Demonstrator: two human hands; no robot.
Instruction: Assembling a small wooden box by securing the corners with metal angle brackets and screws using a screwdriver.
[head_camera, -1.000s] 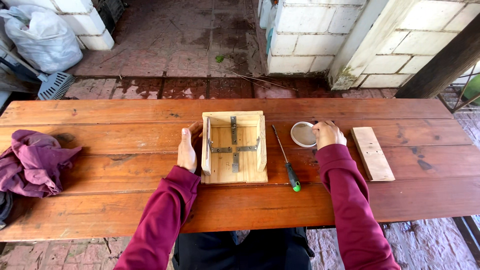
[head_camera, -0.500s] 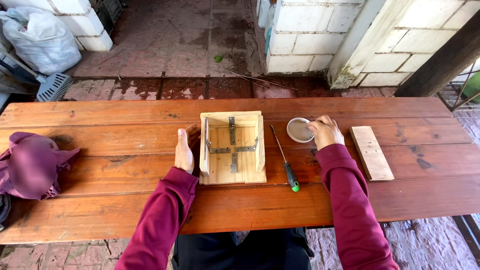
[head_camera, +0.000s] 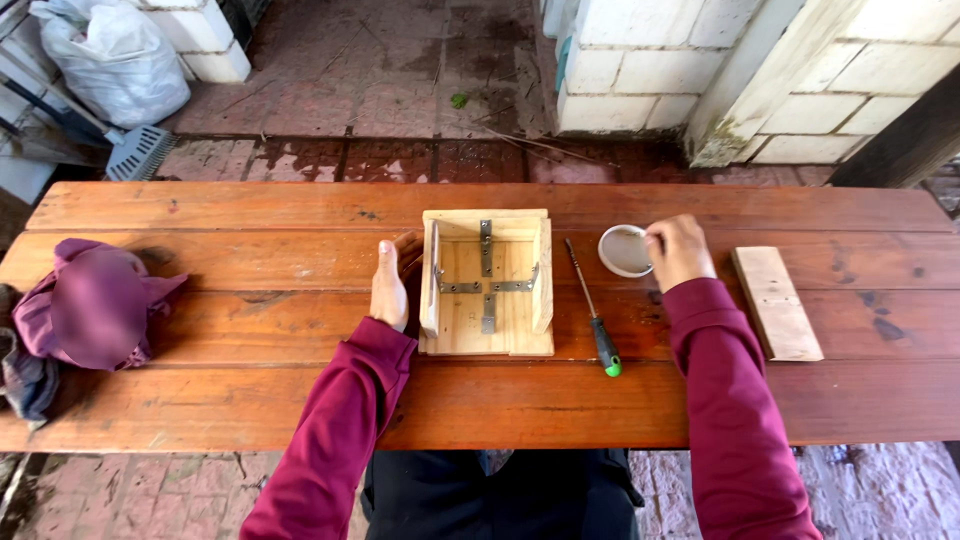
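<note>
A small open wooden box (head_camera: 487, 285) with metal brackets screwed inside lies in the middle of a wooden table (head_camera: 300, 400). My left hand (head_camera: 390, 285) rests flat against the box's left wall, fingers together. My right hand (head_camera: 678, 250) reaches into a small round white dish (head_camera: 623, 251) to the right of the box, its fingertips at the dish's rim. Whether it pinches anything is hidden. A screwdriver (head_camera: 592, 320) with a black and green handle lies between the box and my right arm.
A loose wooden board (head_camera: 776, 302) lies to the right of my right hand. A purple cloth (head_camera: 90, 305) is bunched at the table's left end. Beyond the table are wet brick paving, a white sack (head_camera: 110, 60) and a block wall.
My right hand has stayed at the white dish with small finger shifts. My left hand has remained against the box. The view has shifted slightly.
</note>
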